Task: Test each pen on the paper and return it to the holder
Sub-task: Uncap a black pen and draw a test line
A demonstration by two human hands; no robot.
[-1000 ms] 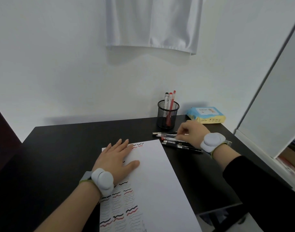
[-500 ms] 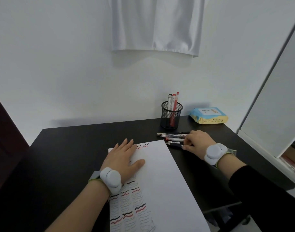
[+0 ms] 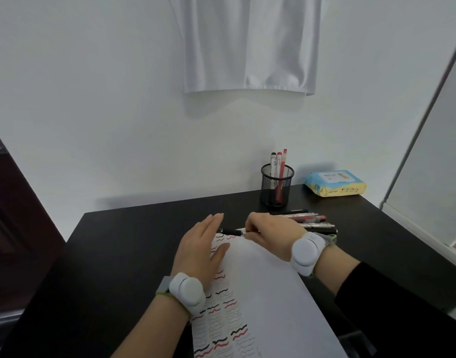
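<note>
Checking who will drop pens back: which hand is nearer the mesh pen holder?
Right. The right hand grips a pen just in front of the holder; the left hand lies flat on the paper, further left.

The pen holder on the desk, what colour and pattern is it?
Black wire mesh, seen in the head view: pen holder.

A black tabletop [image 3: 133, 244] stands against a plain white wall [image 3: 92, 99]; a white cloth [image 3: 250, 45] hangs above.
</note>
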